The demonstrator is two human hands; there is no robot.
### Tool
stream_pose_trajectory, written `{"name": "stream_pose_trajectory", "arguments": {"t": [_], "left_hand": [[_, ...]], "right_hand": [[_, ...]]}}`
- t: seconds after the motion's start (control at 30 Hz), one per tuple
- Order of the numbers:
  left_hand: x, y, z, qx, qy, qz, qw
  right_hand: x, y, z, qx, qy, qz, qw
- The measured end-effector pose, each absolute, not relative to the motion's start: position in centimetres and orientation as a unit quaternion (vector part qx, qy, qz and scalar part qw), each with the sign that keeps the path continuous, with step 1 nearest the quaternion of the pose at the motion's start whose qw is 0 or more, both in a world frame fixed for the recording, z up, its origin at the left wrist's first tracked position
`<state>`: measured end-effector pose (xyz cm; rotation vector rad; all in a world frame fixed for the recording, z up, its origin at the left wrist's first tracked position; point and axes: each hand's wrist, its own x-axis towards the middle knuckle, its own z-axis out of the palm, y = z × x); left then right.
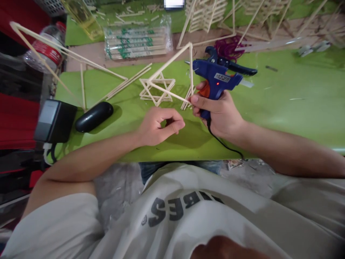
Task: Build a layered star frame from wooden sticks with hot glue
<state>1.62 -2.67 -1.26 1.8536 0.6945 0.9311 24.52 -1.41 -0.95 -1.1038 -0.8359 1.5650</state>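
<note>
My right hand (219,114) is wrapped round the handle of a blue glue gun (215,76), its nozzle pointing left, and also pinches a corner of a triangle of thin wooden sticks (172,73) that stands tilted above the green table (283,104). My left hand (159,126) rests near the table's front edge, fingers curled with thumb and fingertips touching; nothing shows in them. A flat star of glued sticks (157,90) lies just beyond both hands.
A black oval case (93,116) and a black power adapter (54,120) lie at the left. A large stick triangle (54,50), a plastic bottle (44,48), a pack of sticks (137,41) and several stick frames (207,14) stand farther back.
</note>
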Motion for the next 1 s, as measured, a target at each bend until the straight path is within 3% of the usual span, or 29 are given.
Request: {"name": "stream_pose_trajectory", "arguments": {"t": [0.27, 0.43, 0.67, 0.77, 0.9, 1.0], "left_hand": [[0.6, -3.0, -1.0, 0.789, 0.135, 0.364, 0.477], [-0.1, -3.3, -0.4, 0.826, 0.065, 0.384, 0.408], [-1.0, -1.8, -1.1, 0.804, 0.288, 0.472, 0.218], [-2.0, -0.9, -1.8, 0.755, 0.365, 0.479, 0.26], [-3.4, 0.1, -2.5, 0.751, 0.351, 0.475, 0.294], [-3.9, -0.1, -2.2, 0.837, 0.304, 0.376, 0.256]], "right_hand": [[25.4, -0.7, -0.3, -0.473, -0.333, 0.629, 0.52], [25.9, -0.2, -0.6, -0.468, -0.317, 0.634, 0.528], [26.0, 0.0, -0.7, -0.443, -0.328, 0.616, 0.563], [26.1, 0.0, -0.9, -0.441, -0.343, 0.601, 0.571], [26.3, 0.0, -0.8, -0.453, -0.354, 0.589, 0.568], [26.5, 0.0, -0.6, -0.455, -0.365, 0.583, 0.566]]}}
